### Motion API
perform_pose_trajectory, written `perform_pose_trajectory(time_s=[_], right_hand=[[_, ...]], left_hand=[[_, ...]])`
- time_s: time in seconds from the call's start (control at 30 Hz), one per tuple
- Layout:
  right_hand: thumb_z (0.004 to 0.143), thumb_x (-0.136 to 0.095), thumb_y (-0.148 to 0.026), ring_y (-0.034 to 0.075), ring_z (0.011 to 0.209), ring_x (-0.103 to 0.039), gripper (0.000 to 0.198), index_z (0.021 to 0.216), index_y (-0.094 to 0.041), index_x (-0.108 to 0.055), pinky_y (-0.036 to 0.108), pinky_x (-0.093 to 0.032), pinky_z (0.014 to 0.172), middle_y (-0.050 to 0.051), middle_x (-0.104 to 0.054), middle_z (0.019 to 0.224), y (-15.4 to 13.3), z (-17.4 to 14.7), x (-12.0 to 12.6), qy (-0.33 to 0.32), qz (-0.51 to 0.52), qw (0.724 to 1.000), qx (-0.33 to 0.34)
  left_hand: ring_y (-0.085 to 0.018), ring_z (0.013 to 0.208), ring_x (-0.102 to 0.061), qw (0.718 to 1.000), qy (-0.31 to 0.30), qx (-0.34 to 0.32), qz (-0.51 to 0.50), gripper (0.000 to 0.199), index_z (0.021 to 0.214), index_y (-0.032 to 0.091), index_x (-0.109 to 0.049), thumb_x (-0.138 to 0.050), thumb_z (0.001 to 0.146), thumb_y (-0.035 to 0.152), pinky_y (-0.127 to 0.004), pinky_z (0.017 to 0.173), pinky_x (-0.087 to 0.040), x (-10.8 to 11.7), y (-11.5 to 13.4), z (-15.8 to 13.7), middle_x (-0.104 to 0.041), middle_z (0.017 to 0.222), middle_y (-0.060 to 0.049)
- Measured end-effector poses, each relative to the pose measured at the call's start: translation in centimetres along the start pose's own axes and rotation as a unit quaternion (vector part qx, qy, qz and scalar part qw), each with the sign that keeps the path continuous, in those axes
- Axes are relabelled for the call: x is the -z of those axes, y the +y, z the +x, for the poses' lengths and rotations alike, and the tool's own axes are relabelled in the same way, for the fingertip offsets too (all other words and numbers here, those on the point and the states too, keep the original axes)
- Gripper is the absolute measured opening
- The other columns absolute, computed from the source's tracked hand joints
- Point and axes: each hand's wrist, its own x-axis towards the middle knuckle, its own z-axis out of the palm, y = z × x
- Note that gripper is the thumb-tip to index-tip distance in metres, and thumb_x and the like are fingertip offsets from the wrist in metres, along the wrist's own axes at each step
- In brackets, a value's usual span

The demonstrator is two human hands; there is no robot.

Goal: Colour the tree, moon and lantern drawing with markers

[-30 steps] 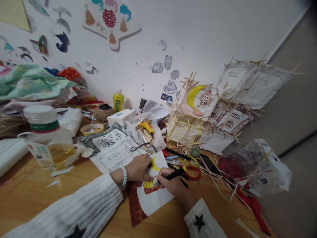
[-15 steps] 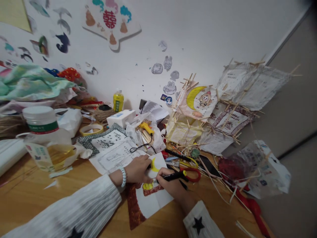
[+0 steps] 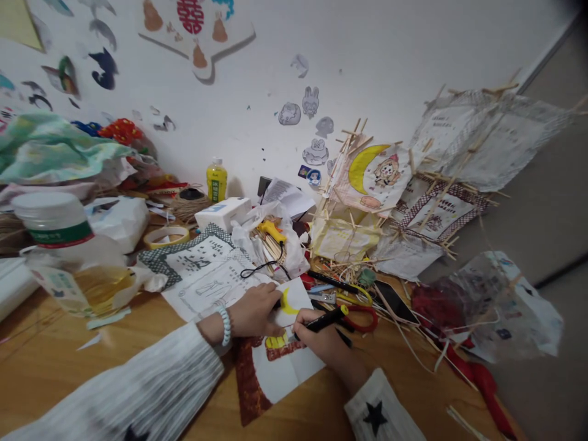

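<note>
A white wall (image 3: pixel 399 55) fills most of the upper frame, turning greyer toward the upper right, where it is bare. At the upper left, a pale board (image 3: pixel 202 40) with a red character and brown shapes is cut by the top edge; a thin shadow lines its lower rim. A yellow sheet (image 3: pixel 18 24) occupies the corner, with coloured cutouts (image 3: pixel 105 68) scattered nearby. Grey stickers (image 3: pixel 311 101) run down the upper middle. Along the right edge stands a grey panel (image 3: pixel 560 233) crossed by a dark slanting line. Below spreads a brown wooden desk (image 3: pixel 41 380). The light is soft and dim.
</note>
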Motion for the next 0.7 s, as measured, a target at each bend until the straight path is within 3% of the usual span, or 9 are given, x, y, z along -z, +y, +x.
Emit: perform_pose_trajectory(time_s=[0.4, 0.7], right_hand=[[0.072, -0.048, -0.011, 0.010, 0.057, -0.047, 0.018, 0.056, -0.019, -0.048, 0.020, -0.035, 0.053, -0.005, -0.048, 0.053, 0.50, -0.19, -0.04, 0.011, 0.005, 1.000, 0.011], [0.072, -0.049, -0.014, 0.009, 0.049, -0.047, 0.017, 0.056, -0.018, -0.051, 0.019, -0.034, 0.047, -0.006, -0.050, 0.050, 0.77, -0.32, 0.07, -0.022, 0.039, 0.999, -0.013]], left_hand=[[-0.026, 0.092, -0.052, 1.000, 0.001, -0.008, 0.009, 0.046, 0.093, 0.017, -0.055, -0.065, 0.066, 0.052, -0.035, 0.081, -0.042, 0.01, -0.03, 0.11, -0.054, 0.098, -0.010], [-0.026, 0.092, -0.051, 1.000, -0.003, -0.013, 0.014, 0.047, 0.092, 0.016, -0.055, -0.066, 0.065, 0.054, -0.035, 0.080, -0.041, -0.13, -0.22, 0.17, -0.054, 0.097, -0.009]])
